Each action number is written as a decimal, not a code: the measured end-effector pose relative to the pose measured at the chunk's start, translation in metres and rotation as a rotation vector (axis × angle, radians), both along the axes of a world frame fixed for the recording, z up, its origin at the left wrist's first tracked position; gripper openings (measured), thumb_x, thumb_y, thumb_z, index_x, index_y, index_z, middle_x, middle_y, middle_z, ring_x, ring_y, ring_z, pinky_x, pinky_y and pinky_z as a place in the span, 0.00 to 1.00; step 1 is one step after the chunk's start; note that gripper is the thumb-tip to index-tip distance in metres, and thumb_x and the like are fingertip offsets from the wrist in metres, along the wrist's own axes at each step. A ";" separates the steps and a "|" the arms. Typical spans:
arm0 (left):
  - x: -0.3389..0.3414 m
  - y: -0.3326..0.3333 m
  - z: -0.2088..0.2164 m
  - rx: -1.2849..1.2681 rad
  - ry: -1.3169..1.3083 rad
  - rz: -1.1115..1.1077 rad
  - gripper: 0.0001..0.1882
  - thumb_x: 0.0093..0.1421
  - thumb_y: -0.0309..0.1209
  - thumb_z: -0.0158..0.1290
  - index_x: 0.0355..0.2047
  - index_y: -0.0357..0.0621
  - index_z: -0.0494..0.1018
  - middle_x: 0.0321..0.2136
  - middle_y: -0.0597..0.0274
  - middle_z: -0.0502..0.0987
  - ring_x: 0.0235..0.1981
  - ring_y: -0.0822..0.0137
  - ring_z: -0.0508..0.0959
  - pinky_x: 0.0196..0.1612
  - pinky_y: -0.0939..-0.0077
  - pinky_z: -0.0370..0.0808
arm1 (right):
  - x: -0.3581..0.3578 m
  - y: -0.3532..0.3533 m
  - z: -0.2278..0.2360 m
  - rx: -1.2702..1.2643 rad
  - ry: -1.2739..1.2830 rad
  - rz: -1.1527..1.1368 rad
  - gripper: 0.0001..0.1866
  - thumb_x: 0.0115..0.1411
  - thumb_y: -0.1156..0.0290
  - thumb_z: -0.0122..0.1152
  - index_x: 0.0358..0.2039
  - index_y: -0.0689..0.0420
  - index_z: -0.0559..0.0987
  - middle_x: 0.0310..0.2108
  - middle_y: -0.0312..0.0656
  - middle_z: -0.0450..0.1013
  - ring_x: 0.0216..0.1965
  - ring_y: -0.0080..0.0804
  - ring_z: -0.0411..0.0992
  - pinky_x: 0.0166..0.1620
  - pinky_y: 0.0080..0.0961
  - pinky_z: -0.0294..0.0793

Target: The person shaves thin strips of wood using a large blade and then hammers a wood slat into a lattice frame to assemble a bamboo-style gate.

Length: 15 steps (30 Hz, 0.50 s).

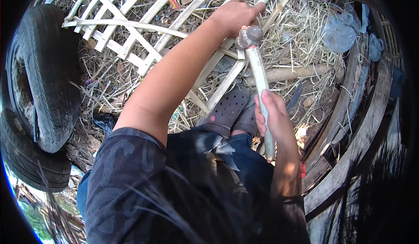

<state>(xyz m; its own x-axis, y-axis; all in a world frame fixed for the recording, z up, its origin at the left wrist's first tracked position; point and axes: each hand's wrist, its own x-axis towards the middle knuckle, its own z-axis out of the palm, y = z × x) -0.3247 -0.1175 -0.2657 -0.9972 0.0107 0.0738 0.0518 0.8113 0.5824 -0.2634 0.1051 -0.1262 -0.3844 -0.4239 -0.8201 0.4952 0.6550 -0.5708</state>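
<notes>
Snugly, the fingers of the right hand (277, 115) wrap the pale handle of a hammer (259, 69), its head just beside the left hand (235, 18). Those fingers bend over a wooden lattice (126, 23) above the straw; whether they grip a slat, I cannot tell. Farther out, a grey clog (229, 106) bears a round pink badge; markings on a red wrapper (173, 3) are too small to read.

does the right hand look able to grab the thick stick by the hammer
Probably not as things stand: the right hand is gripping the hammer, though most of the thick stick looks uncovered.
</notes>
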 end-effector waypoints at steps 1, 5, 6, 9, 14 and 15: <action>0.001 -0.002 -0.002 -0.002 0.009 0.004 0.18 0.54 0.33 0.48 0.45 0.43 0.67 0.21 0.50 0.79 0.29 0.54 0.79 0.49 0.62 0.68 | 0.002 -0.001 0.012 -0.017 -0.036 -0.050 0.23 0.69 0.50 0.41 0.30 0.59 0.68 0.12 0.33 0.61 0.09 0.19 0.58 0.12 0.18 0.58; 0.004 -0.002 -0.008 -0.028 0.030 0.031 0.18 0.54 0.34 0.50 0.45 0.44 0.67 0.18 0.53 0.77 0.25 0.53 0.78 0.47 0.63 0.70 | 0.004 0.009 0.010 -0.064 -0.024 -0.074 0.23 0.69 0.50 0.41 0.30 0.59 0.68 0.12 0.33 0.60 0.09 0.18 0.58 0.12 0.18 0.58; 0.001 -0.004 -0.008 -0.068 0.048 0.052 0.19 0.53 0.34 0.51 0.45 0.44 0.67 0.16 0.55 0.76 0.23 0.53 0.78 0.46 0.64 0.71 | 0.002 0.006 0.009 -0.036 -0.025 -0.075 0.23 0.69 0.50 0.42 0.30 0.59 0.68 0.12 0.33 0.60 0.09 0.19 0.58 0.12 0.18 0.58; -0.001 -0.004 -0.006 -0.055 0.058 0.011 0.17 0.53 0.33 0.50 0.43 0.41 0.67 0.20 0.52 0.78 0.25 0.53 0.79 0.47 0.63 0.69 | -0.001 0.007 0.008 -0.067 -0.014 -0.080 0.23 0.68 0.49 0.43 0.30 0.59 0.69 0.12 0.33 0.60 0.09 0.19 0.58 0.12 0.18 0.57; 0.003 -0.001 0.001 -0.069 -0.020 -0.005 0.15 0.55 0.33 0.49 0.43 0.41 0.68 0.21 0.53 0.79 0.27 0.54 0.79 0.48 0.64 0.68 | -0.006 0.009 -0.009 -0.006 0.001 -0.065 0.22 0.68 0.51 0.42 0.31 0.59 0.69 0.12 0.33 0.60 0.09 0.19 0.58 0.12 0.18 0.57; 0.002 -0.005 -0.001 -0.076 -0.011 0.006 0.16 0.55 0.33 0.49 0.43 0.42 0.68 0.22 0.52 0.79 0.27 0.54 0.79 0.49 0.64 0.68 | -0.008 0.007 -0.001 -0.055 -0.022 -0.074 0.22 0.68 0.51 0.43 0.31 0.59 0.69 0.12 0.33 0.61 0.09 0.19 0.58 0.12 0.18 0.57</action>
